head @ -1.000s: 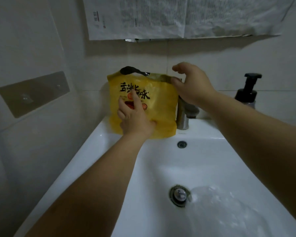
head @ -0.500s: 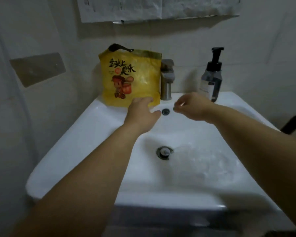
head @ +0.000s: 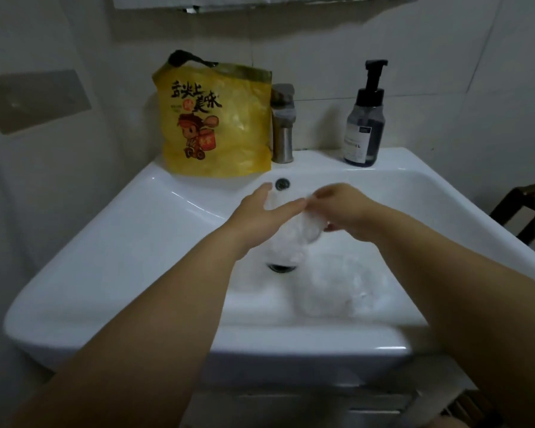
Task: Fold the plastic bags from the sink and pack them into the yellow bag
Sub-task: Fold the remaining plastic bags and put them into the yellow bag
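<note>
A yellow bag (head: 229,131) with black lettering and a cartoon figure stands upright on the back ledge of the white sink (head: 155,242), left of the tap. Above the basin a clear plastic bag (head: 300,233) hangs between my hands. My right hand (head: 340,208) pinches its upper edge with curled fingers. My left hand (head: 263,214) lies against the bag with its fingers stretched flat. More crumpled clear plastic bags (head: 340,288) lie in the basin, to the right of the drain (head: 280,267).
A steel tap (head: 283,125) stands right beside the yellow bag. A dark pump soap bottle (head: 365,125) sits on the back right ledge. A dark wooden frame (head: 525,205) stands beyond the sink's right edge. Tiled walls close in the back and left.
Both hands have left the yellow bag and come down over the basin. My right hand has picked up a clear plastic bag and my left hand now lies against it.
</note>
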Demonstrator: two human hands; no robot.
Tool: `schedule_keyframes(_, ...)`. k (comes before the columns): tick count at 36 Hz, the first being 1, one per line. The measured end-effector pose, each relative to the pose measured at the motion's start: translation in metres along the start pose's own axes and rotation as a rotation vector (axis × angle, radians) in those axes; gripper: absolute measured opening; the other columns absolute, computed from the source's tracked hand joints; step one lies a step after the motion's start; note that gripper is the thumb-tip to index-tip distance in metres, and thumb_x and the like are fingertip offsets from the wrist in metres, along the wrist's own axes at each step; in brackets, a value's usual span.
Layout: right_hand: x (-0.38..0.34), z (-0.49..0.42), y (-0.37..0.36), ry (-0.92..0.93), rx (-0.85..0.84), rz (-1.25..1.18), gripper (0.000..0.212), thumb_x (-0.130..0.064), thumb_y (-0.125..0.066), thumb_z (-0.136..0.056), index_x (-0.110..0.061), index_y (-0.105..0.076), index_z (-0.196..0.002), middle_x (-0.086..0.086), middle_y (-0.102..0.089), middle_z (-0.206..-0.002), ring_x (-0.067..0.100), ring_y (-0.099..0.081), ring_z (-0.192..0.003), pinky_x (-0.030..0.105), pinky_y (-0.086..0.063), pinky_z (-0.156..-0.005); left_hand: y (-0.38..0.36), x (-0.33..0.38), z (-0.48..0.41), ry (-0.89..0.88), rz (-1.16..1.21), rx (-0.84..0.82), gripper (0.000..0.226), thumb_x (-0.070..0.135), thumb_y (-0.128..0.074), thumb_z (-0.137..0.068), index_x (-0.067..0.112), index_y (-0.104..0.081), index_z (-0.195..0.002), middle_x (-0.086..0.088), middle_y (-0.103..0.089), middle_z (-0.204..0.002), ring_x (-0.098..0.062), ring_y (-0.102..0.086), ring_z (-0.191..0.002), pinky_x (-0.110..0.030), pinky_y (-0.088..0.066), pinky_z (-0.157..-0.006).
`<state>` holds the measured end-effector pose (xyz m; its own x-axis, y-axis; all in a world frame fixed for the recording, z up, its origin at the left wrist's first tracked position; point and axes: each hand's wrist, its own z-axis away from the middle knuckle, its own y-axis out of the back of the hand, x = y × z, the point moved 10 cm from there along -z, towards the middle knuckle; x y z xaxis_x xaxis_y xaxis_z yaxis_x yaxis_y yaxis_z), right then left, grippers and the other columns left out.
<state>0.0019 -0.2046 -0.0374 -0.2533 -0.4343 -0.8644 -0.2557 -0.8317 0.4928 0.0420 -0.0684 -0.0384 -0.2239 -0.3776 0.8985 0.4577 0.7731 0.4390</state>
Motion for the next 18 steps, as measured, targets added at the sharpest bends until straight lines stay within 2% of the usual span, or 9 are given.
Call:
schedule_keyframes(1, -0.005, -0.001, 0.004, 0.011, 0.032, -0.163, 0.021, -0.027, -0.059, -0.093, -0.009, -0.065, -0.1, 0.008, -0.066, -0.098, 0.024, -0.063, -0.091, 0.035, -0.055, -0.082, 0.002, -0.001, -0.003, 0.009, 0.061, -0.002, 0.092, 0.056, -0.067, -0.08, 0.03, -0.018, -0.154, 0.005, -0.021, -0.159, -0.018, -0.029, -0.143, -0.034, -0.032, -0.108)
schedule_keyframes(3, -0.012, -0.005, 0.008, 0.013, 0.068, -0.421, 0.018, -0.026, -0.058, -0.094, -0.009, -0.064, -0.097, 0.011, -0.067, -0.099, 0.023, -0.065, -0.087, 0.034, -0.056, -0.075, 0.007, 0.001, -0.011, 0.022, 0.191, -0.02, 0.11, 0.06, -0.076, -0.067, 0.034, -0.014, -0.154, 0.006, -0.023, -0.158, -0.02, -0.031, -0.142, -0.035, -0.032, -0.107)
schedule_keyframes(5, -0.016, -0.008, 0.006, 0.005, 0.078, -0.569, 0.016, -0.026, -0.058, -0.095, -0.01, -0.062, -0.094, 0.01, -0.067, -0.097, 0.023, -0.065, -0.085, 0.031, -0.055, -0.068, 0.01, -0.005, -0.022, 0.038, 0.274, -0.054, 0.119, 0.056, -0.089, -0.052, 0.035, -0.026, -0.15, 0.001, -0.044, -0.148, -0.023, -0.05, -0.129, -0.041, -0.043, -0.103)
schedule_keyframes(6, -0.015, -0.011, 0.004, -0.001, 0.087, -0.621, 0.016, -0.026, -0.058, -0.095, -0.011, -0.062, -0.094, 0.009, -0.067, -0.098, 0.023, -0.066, -0.086, 0.032, -0.055, -0.068, 0.012, -0.009, -0.027, 0.043, 0.305, -0.061, 0.111, 0.047, -0.09, -0.054, 0.029, -0.033, -0.148, -0.002, -0.056, -0.137, -0.022, -0.06, -0.117, -0.041, -0.051, -0.095)
schedule_keyframes(8, -0.009, -0.015, 0.002, -0.022, 0.117, -0.699, 0.016, -0.026, -0.06, -0.094, -0.01, -0.061, -0.094, 0.01, -0.067, -0.101, 0.025, -0.066, -0.09, 0.034, -0.056, -0.071, 0.015, -0.019, -0.033, 0.053, 0.346, -0.057, 0.077, 0.027, -0.084, -0.068, 0.017, -0.05, -0.136, -0.004, -0.068, -0.117, -0.021, -0.069, -0.099, -0.033, -0.056, -0.076)
schedule_keyframes(10, -0.001, -0.018, 0.005, -0.041, 0.147, -0.723, 0.018, -0.023, -0.063, -0.092, -0.007, -0.061, -0.099, 0.013, -0.066, -0.107, 0.026, -0.066, -0.094, 0.034, -0.057, -0.072, 0.019, -0.026, -0.035, 0.061, 0.325, -0.034, 0.042, 0.017, -0.079, -0.078, 0.015, -0.063, -0.117, -0.002, -0.072, -0.102, -0.017, -0.07, -0.087, -0.024, -0.052, -0.063)
schedule_keyframes(12, 0.005, -0.022, 0.009, -0.045, 0.155, -0.768, 0.025, -0.015, -0.063, -0.091, -0.005, -0.059, -0.114, 0.013, -0.064, -0.114, 0.026, -0.065, -0.097, 0.034, -0.057, -0.074, 0.021, -0.026, -0.037, 0.054, 0.342, -0.016, 0.021, 0.015, -0.076, -0.081, 0.016, -0.067, -0.101, 0.0, -0.072, -0.09, -0.013, -0.069, -0.076, -0.02, -0.049, -0.057)
schedule_keyframes(16, 0.001, -0.027, 0.01, -0.008, 0.099, -0.889, 0.06, 0.0, -0.063, -0.086, -0.008, -0.041, -0.141, 0.012, -0.052, -0.135, 0.031, -0.059, -0.113, 0.044, -0.056, -0.085, 0.028, -0.026, -0.041, 0.034, 0.292, 0.063, 0.011, 0.015, -0.074, -0.084, 0.017, -0.066, -0.091, 0.005, -0.067, -0.081, -0.003, -0.062, -0.059, -0.012, -0.042, -0.045)
schedule_keyframes(18, -0.006, -0.026, 0.005, 0.025, 0.056, -0.921, 0.068, 0.005, -0.059, -0.087, -0.011, -0.033, -0.147, 0.008, -0.046, -0.141, 0.032, -0.059, -0.114, 0.045, -0.056, -0.086, 0.033, -0.028, -0.04, 0.034, 0.259, 0.105, 0.017, 0.017, -0.072, -0.086, 0.011, -0.066, -0.1, 0.002, -0.065, -0.088, -0.007, -0.06, -0.065, -0.014, -0.041, -0.049)
